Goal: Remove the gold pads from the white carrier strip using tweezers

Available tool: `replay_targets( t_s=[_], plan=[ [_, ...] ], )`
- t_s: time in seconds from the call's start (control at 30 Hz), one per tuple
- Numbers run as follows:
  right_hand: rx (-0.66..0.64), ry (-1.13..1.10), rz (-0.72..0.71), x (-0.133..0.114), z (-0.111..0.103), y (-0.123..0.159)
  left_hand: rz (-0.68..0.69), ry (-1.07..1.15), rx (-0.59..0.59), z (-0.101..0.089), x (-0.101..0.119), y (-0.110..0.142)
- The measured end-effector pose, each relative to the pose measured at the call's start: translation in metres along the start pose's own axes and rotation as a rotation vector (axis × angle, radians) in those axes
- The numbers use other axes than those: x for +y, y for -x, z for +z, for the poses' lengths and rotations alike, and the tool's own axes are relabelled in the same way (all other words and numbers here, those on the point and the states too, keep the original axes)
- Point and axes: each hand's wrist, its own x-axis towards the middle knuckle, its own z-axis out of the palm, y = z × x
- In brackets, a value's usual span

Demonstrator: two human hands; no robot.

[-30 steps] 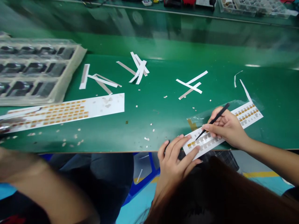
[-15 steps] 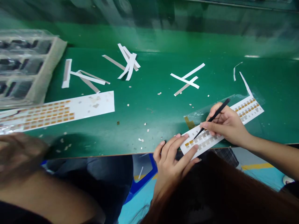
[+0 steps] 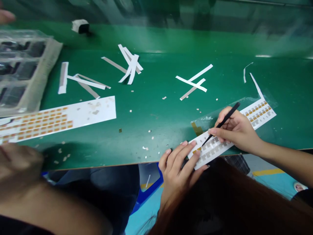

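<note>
My right hand [image 3: 236, 130] is shut on black tweezers [image 3: 225, 119], their tip resting on a white strip [image 3: 259, 114] among rows of small grey and amber squares. My left hand [image 3: 177, 173] holds down the strip's lower left end with spread fingers. Clear plastic film [image 3: 215, 117] lies under and behind the strip, near an amber patch [image 3: 197, 129]. The strip's near part runs close to the bench's front edge. My hair hides the lower right of the view.
Several white and grey offcuts [image 3: 130, 67] and small scraps lie on the green bench [image 3: 156, 143]. A second amber-patched strip [image 3: 73, 117] and a plastic tray [image 3: 31, 71] sit to the left. A co-worker's arm [image 3: 19, 173] crosses the lower left.
The view has shifted, so the bench items sit further left and higher. A small tape roll has appeared at the top. The co-worker's hand has come further into view. My hands stay on the strip.
</note>
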Motion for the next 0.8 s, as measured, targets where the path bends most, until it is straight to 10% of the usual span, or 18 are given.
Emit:
replay_targets(
  t_s=[0.4, 0.8],
  plan=[
    [0.264, -0.036, -0.07, -0.009, -0.005, -0.007, 0.051, -0.049, -0.014, -0.003, -0.002, -0.003],
    [0.258, 0.044, 0.026, -0.005, -0.005, -0.017, 0.047, -0.036, 0.01, 0.001, -0.003, -0.002]
  ],
)
